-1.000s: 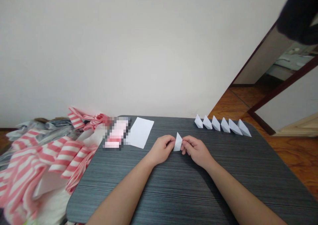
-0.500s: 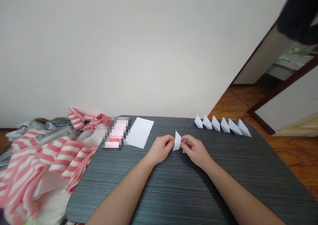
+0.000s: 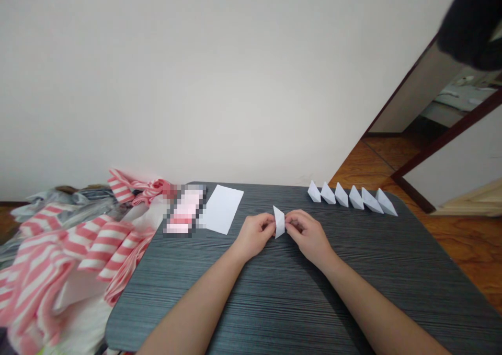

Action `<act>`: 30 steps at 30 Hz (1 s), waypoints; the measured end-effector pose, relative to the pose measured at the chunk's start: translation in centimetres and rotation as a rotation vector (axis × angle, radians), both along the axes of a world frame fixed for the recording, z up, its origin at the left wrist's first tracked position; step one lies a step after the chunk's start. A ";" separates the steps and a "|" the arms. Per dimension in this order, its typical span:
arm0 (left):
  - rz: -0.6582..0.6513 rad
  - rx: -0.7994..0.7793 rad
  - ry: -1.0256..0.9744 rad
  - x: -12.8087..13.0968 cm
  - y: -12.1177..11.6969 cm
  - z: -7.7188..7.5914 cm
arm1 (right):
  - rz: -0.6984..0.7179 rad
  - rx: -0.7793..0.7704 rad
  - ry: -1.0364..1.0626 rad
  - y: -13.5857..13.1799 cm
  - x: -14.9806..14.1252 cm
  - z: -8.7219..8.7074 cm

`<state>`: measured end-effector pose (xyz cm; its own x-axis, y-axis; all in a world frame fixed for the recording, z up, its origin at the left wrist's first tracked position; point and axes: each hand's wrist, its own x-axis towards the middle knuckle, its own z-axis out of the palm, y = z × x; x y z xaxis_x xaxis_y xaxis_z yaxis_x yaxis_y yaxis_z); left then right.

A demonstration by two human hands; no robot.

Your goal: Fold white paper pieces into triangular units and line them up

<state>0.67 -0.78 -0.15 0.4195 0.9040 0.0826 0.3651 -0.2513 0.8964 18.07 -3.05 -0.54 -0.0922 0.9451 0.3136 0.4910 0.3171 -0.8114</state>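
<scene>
Between my hands stands a small folded piece of white paper (image 3: 278, 222), pointed at the top. My left hand (image 3: 254, 235) pinches its left side, and my right hand (image 3: 304, 232) pinches its right side. Both hands rest low over the dark grey wood-grain table (image 3: 251, 297). Beyond my left hand lies a flat white paper sheet (image 3: 222, 209). A row of several folded white paper pieces (image 3: 351, 197) stands along the far right edge of the table.
A pixelated pink-and-white item (image 3: 183, 211) lies at the far table edge. Pink-striped cloth and plastic (image 3: 90, 245) are heaped past the left edge. A wooden floor (image 3: 376, 156) lies right of the table, and a white wall (image 3: 196, 83) rises behind it.
The folded paper has narrowed and turned slightly more upright between my fingers. My hands have drawn a little closer around it.
</scene>
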 end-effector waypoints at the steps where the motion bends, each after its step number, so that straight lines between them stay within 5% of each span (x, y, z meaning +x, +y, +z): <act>1: -0.003 -0.003 -0.004 0.0 0.0 0.0 | 0.005 0.001 0.004 0.0 0.0 0.0; 30: -0.055 0.055 -0.015 -0.1 0.2 -0.1 | 0.179 0.001 0.008 -0.1 0.3 0.1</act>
<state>0.57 -0.59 -0.24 0.4669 0.8735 0.1377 0.3360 -0.3193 0.8861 18.37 -3.11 -0.39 -0.2566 0.9134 0.3161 0.4201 0.3999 -0.8146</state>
